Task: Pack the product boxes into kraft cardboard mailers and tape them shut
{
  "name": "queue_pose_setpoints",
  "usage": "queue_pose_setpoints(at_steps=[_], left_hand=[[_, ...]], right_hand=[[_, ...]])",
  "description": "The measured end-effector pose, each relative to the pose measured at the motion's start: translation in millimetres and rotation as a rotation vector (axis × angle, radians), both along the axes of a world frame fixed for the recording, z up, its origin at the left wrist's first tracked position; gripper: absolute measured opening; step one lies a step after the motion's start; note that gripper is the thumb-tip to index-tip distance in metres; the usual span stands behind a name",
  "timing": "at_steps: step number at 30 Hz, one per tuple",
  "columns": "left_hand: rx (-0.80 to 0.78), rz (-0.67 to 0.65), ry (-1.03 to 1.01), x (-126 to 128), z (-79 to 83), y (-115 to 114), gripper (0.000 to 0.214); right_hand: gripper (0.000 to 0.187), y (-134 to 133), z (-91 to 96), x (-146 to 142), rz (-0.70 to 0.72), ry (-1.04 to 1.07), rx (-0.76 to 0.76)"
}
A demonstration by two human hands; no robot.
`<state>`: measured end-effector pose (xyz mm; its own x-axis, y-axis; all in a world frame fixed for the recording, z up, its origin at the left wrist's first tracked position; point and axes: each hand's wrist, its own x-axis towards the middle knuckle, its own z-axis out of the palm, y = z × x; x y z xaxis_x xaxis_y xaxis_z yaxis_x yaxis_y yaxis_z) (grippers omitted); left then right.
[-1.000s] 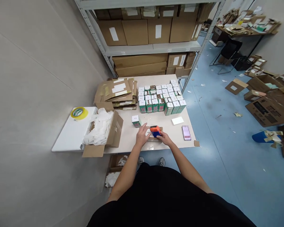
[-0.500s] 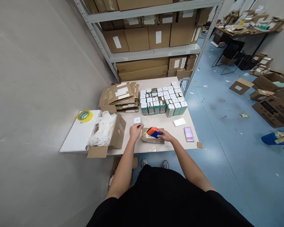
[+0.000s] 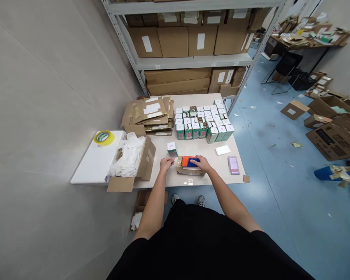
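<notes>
While the orange-and-blue object (image 3: 189,161) lies on a flat cardboard box (image 3: 191,171), the right hand (image 3: 202,163) covers it, fingers closed over its top; the left hand (image 3: 167,164), fingers curled, sits just beside the box.

A stockroom set up for packing: grey steel shelving (image 3: 192,62) at 12 o'clock holds rows of labelled cardboard cartons (image 3: 173,42), and a surface (image 3: 218,172) before it carries ranks of small white-topped boxes (image 3: 202,126). A roll of packing tape (image 3: 104,137) lies on a white board (image 3: 93,167) at 10 o'clock, beside a plain grey wall (image 3: 46,116) at 9 o'clock. Opened cartons (image 3: 335,136) sit on the blue floor (image 3: 268,163) at 3 o'clock among paper scraps (image 3: 296,144), while a desk (image 3: 309,41) heaped with flattened cardboard stands at 1 o'clock, near a black chair (image 3: 286,64).
</notes>
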<state>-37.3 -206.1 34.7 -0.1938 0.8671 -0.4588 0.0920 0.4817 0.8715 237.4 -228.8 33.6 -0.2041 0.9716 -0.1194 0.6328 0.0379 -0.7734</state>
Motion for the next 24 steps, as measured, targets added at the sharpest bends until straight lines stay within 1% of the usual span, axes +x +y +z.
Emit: queue_pose_setpoints(at_steps=[4, 7, 13, 18, 24], left_hand=[[-0.058, 0.005, -0.029, -5, -20.0, 0, 0.020], [-0.106, 0.003, -0.047, -7, -33.5, 0, 0.018], [-0.178, -0.048, -0.083, -8, -55.9, 4, 0.013], [-0.218, -0.097, -0.118, -6, -69.0, 9, 0.021], [-0.233, -0.177, -0.139, -1, -76.3, 6, 0.038]], right_hand=[[0.051, 4, -2.1, -9, 0.000, -0.094, -0.008], [0.054, 6, -2.5, -18, -0.013, -0.168, -0.029], [0.053, 9, 1.7, -29, -0.064, -0.240, -0.073], [0.051, 7, 6.8, -35, -0.077, -0.239, -0.068], [0.049, 6, 8.0, -38, -0.091, -0.214, -0.083]])
